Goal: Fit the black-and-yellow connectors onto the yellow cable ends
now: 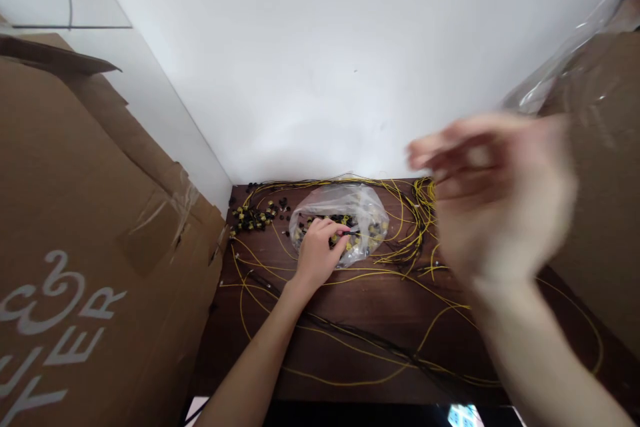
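My left hand (320, 248) is over the clear plastic bag (373, 195), its thumb and fingertips pinched on the black end of a yellow wire (353, 233). Small black and yellow plastic parts lie in the bag, below and around the fingertips. Raised high on the right, close to the camera, my right hand (500, 200) is smeared by motion. Its fingers look bent, but whether anything is between them cannot be made out.
Loose black and yellow parts (255, 217) lie left of the bag. Coiled yellow and black wires (417, 227) lie to its right; others cross the brown tabletop (370, 307). Cardboard boxes (100, 227) (590, 187) flank both sides, and a white wall (320, 60) rises behind.
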### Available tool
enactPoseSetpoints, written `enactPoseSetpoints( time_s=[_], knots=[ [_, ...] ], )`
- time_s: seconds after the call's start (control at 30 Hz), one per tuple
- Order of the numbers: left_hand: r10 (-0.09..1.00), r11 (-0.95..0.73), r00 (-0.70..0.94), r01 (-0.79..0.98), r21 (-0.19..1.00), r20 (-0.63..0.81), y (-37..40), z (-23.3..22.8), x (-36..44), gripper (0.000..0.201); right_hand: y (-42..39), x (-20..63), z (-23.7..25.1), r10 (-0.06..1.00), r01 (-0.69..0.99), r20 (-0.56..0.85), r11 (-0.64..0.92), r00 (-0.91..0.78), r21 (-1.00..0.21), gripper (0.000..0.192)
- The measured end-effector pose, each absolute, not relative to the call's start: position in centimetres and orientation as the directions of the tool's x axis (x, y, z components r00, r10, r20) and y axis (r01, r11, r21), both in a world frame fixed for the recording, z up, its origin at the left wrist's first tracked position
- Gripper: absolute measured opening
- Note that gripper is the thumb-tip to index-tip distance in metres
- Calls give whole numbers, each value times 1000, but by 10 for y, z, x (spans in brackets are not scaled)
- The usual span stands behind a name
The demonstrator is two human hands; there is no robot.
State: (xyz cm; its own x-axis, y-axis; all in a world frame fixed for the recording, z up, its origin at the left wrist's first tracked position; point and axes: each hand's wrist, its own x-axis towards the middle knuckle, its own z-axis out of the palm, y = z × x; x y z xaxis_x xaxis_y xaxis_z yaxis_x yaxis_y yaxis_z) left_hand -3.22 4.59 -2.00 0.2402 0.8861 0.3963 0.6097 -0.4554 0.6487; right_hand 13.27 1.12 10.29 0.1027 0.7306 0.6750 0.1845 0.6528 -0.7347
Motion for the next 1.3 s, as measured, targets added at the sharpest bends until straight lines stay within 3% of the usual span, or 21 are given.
enactPoseSetpoints(
  time_s=[0.17, 0.33, 0.87, 1.3],
  knots=[
    [883, -460, 241, 608, 647, 402, 47, -20, -33, 14, 44, 112, 26, 863, 297, 505, 486, -17, -822, 16],
    [883, -448, 189, 611, 653, 429, 51, -21, -37, 15, 48, 115, -16, 850, 442, 494, 520, -184, -731, 13],
    [860, -483, 188, 598, 640, 473, 48, -23, -35, 21, 44, 119, -28, 884, 482, 463, 438, -73, -759, 14],
    [824, -544, 228, 575, 611, 519, 50, -29, -39, 12, 45, 121, -31, 867, 470, 471, 487, -161, -736, 12]
  ],
)
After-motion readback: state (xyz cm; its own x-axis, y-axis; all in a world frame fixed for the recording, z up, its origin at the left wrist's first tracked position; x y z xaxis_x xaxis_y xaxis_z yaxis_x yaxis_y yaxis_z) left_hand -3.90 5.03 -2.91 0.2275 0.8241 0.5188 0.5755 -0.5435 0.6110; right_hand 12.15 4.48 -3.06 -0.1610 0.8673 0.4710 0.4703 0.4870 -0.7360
